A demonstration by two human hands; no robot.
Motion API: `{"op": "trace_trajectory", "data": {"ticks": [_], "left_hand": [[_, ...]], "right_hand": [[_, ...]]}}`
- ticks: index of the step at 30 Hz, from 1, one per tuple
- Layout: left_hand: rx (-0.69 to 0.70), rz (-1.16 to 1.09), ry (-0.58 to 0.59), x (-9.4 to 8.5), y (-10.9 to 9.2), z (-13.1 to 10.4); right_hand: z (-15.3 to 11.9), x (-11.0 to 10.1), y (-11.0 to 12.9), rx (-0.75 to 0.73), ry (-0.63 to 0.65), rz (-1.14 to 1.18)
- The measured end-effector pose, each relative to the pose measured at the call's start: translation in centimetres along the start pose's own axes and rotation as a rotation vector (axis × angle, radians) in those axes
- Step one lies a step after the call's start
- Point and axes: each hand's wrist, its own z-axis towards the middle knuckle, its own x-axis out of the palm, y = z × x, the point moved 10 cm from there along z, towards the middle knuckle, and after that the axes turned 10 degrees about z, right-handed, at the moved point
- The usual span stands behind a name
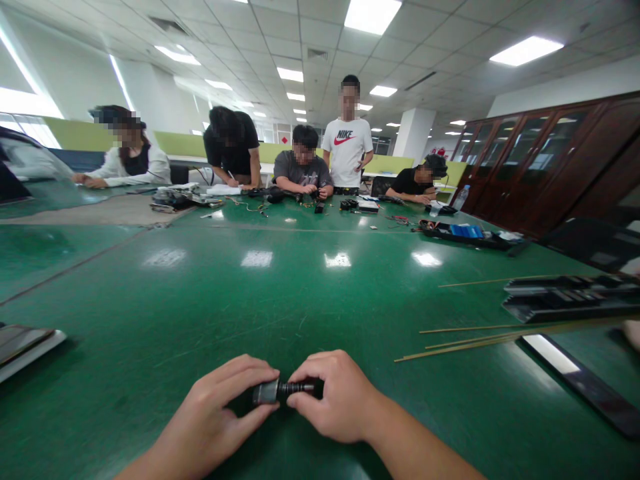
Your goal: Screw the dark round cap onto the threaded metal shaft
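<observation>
A small cylindrical part (266,392), grey and black with a thin ringed shaft pointing right, is held just above the green table (240,293) near its front edge. The fingers and thumb of my left hand (220,407) grip its thick grey body from the left. On the other side my right hand (340,397) pinches the dark ringed shaft between thumb and fingers. The shaft's tip shows in the gap of my right hand. The part lies roughly level.
Thin yellowish rods (465,342), black metal rails (570,297) and a black flat panel (580,383) lie at the right. A white-edged device (25,347) is at the left. Several people sit or stand across the table, among tools, wires and a blue-filled tray (465,231).
</observation>
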Motion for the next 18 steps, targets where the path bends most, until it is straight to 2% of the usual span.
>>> {"op": "trace_trajectory", "data": {"ticks": [18], "left_hand": [[-0.008, -0.001, 0.002, -0.15, 0.21, 0.09]], "right_hand": [[0.2, -0.03, -0.62, 0.051, -0.028, 0.034]]}}
